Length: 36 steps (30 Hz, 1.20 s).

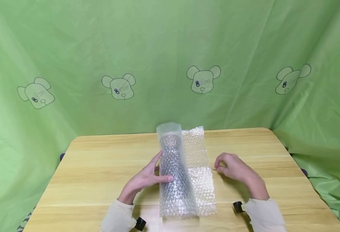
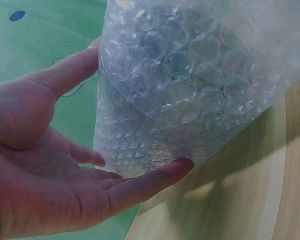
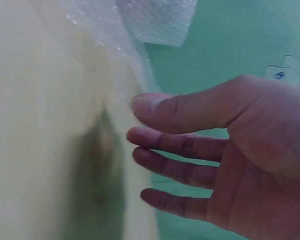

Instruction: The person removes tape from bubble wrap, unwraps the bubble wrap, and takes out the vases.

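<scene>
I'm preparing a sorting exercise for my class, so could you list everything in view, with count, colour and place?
Bubble wrap: one sheet, clear, rolled mid-table with a flap out to the right
Wrapped object: one, greyish through the wrap, inside the roll; exact kind unclear
Table: one, light wood, under the roll
Cloth backdrop: count unclear, green, behind and beside the table
Animal-head drawings: five, dark-outlined, on the cloth, one cut off at right
Black blocks: two, black, one near each cuff
Sleeves: two, off-white, bottom of head view
Left fingers: one set, bare, against the roll
Right fingers: one set, bare, beside the flap
</scene>
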Motion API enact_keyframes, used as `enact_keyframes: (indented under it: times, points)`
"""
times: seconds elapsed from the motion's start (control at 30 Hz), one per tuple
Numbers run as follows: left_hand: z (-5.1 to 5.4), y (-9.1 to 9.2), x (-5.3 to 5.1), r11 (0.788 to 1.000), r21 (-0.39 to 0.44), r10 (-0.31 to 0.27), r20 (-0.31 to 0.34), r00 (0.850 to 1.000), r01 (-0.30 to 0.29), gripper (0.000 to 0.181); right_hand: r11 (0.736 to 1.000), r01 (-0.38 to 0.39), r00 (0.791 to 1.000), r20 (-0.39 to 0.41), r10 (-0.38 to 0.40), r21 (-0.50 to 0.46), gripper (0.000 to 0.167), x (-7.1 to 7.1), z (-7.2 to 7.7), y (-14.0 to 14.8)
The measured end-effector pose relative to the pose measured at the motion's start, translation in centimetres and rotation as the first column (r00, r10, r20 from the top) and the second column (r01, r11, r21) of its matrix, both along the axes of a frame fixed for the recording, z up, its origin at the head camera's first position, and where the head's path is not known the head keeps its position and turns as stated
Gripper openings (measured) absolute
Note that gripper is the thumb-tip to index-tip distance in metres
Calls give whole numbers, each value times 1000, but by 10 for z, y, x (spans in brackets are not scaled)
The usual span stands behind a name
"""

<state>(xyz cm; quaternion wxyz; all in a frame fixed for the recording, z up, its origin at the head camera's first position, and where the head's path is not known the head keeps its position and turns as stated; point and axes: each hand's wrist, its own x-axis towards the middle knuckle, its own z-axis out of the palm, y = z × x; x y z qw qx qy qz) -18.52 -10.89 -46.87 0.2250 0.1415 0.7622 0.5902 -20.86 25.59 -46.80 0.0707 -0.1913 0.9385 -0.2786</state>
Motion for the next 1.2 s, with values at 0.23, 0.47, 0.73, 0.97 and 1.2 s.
enact_keyframes:
  times: [0.23, 0.47, 0.73, 0.97, 1.2]
  points:
    - [-1, -1, 1, 1000, -3, 5, 2, 1000, -5, 121, 996, 6, 977, -212, -25, -90, 26, 9, 23, -8]
    - [-2, -3, 1, 1000, -5, 2, -2, 1000, -2, 121, 986, -77, 974, -225, 42, -147, 61, 8, 17, -39]
    - [-1, -1, 0, 1000, 17, -5, 7, 1000, 5, 121, 988, -148, 988, -62, 145, -52, 69, 11, -2, -61]
    - [0, -1, 0, 999, 38, -14, 19, 1000, 14, 120, 988, -154, 988, 19, 154, -34, 80, 13, -12, -67]
    - [0, -2, -2, 997, 67, -38, 38, 999, 35, 119, 987, -158, 983, 92, 158, -6, 96, 16, -16, -65]
